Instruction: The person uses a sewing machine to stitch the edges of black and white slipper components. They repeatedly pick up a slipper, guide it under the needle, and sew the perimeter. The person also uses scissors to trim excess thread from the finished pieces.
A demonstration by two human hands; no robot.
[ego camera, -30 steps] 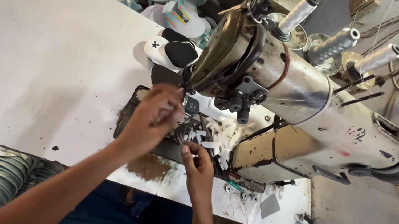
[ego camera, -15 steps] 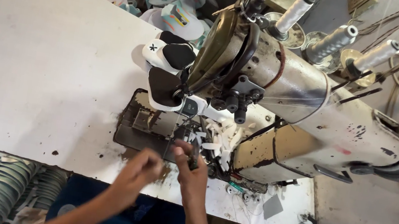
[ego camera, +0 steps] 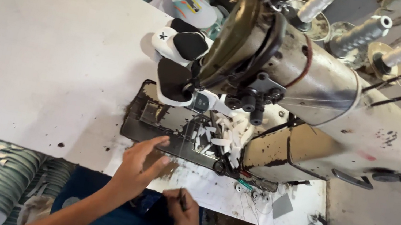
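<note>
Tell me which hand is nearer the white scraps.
Left. The left hand lies on the table edge just left of the white scraps; the right hand is lower, off the table.

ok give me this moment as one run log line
left hand: open, on table edge by machine bed plate | right hand: pinching small dark tool | shoe upper: under sewing machine head

Worker's left hand (ego camera: 140, 165) and right hand (ego camera: 184, 210) showing bare, no gloves, rings or watch visible. Forearms showing uncovered, no sleeves reaching wrists. Dark blue garment showing below, covering lap at frame's bottom edge.
</note>
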